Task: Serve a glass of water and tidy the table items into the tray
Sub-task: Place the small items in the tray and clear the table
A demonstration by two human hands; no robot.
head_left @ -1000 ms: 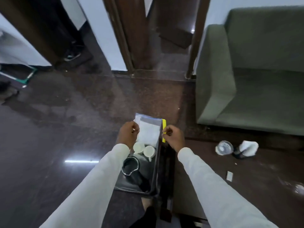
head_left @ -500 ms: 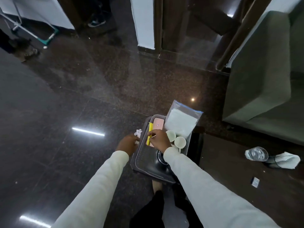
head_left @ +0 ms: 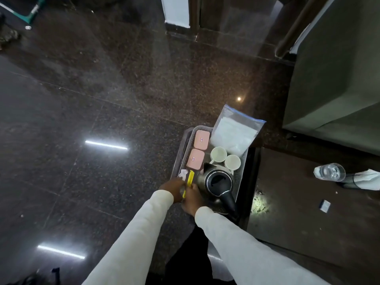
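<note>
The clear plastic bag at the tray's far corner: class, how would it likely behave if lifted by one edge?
The plastic bag would probably sag, since it leans on the tray rim. It looks light, its white contents flat. Its film may be slippery.

Tray (head_left: 186, 144): grey, rectangular, mesh-walled, holding the items below.
Soap-like boxes (head_left: 201, 140), (head_left: 195, 159): two, pink, flat, in line along the left wall.
Cups (head_left: 218, 154), (head_left: 232, 162): two, white, upright, side by side, just beyond the kettle.
Kettle (head_left: 219, 183): dark, lid shut, handle towards the wearer.
Plastic bag (head_left: 235, 132): clear, blue-edged, white contents, leaning over the far right corner.
Yellow strip (head_left: 189, 181): narrow, at the near left corner.
Glass of water (head_left: 329, 172): clear, on the dark table, well apart from the tray.
</note>
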